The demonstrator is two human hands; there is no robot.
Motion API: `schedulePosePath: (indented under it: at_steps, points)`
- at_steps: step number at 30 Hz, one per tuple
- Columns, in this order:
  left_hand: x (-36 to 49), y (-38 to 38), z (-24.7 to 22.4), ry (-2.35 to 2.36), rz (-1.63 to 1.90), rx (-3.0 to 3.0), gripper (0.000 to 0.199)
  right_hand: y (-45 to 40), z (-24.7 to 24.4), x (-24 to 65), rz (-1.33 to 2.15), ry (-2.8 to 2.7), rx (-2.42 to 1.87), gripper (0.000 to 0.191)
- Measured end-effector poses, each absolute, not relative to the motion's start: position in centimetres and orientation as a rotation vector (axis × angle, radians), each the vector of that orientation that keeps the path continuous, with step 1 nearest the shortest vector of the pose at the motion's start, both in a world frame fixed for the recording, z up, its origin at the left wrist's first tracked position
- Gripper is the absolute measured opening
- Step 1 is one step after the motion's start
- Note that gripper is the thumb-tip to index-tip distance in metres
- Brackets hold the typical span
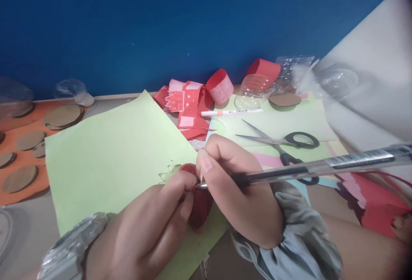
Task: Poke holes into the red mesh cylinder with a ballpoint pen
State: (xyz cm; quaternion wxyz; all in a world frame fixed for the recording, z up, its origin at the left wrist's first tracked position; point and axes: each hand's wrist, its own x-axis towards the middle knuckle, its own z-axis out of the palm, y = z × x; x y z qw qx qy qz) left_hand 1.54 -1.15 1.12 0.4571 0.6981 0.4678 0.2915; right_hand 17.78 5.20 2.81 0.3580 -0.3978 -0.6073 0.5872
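Note:
My left hand (148, 224) is closed in a pinch at the edge of a small dark red piece (200, 211) over the light green sheet (109, 155). Close against it, my right hand (238, 190) has its fingers curled round a clear pen (315, 168) with a dark grip. The pen's metal tip is at the fingertips of my left hand, near the red piece. Beside the red piece, a small green leafy outline (169, 171) shows on the sheet. Both sets of fingertips partly cover the red piece.
Open black-handled scissors (286, 140) lie to the right on coloured paper. Behind are a white marker (231, 112), red paper strips (189, 108) and clear plastic cups (257, 84). Cardboard discs (63, 116) rest on orange paper (43, 187) at left. A blue wall (180, 26) stands behind.

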Motion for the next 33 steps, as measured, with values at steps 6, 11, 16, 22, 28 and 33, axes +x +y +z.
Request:
schedulePosePath:
  at_steps: [6, 11, 16, 22, 28, 33]
  points:
    - [1.58, -1.13, 1.01, 1.147, 0.712, 1.730, 0.021, 5.34, 2.65, 18.04, 1.524, -1.625, -1.001, 0.038]
    - [1.51, -1.13, 1.00, 1.144, 0.695, 1.725, 0.022, 5.43, 2.53, 18.08, 1.521, -1.627, -0.986, 0.036]
    - [1.49, -1.31, 1.05, 1.184, 0.678, 1.714, 0.018, 5.55, 2.56, 18.17, 1.535, -1.650, -0.974, 0.037]
    - [1.68, -1.39, 1.05, 1.216, 0.677, 1.688, 0.020, 5.40, 2.56, 18.15, 1.515, -1.641, -0.972, 0.038]
    - [1.72, -1.27, 1.09, 1.161, 0.733, 1.670, 0.023, 5.60, 2.77, 18.14, 1.582, -1.640, -0.959, 0.037]
    - [1.77, -1.14, 1.10, 1.118, 0.814, 1.602, 0.024, 5.67, 2.47, 18.02, 1.541, -1.580, -0.996, 0.038]
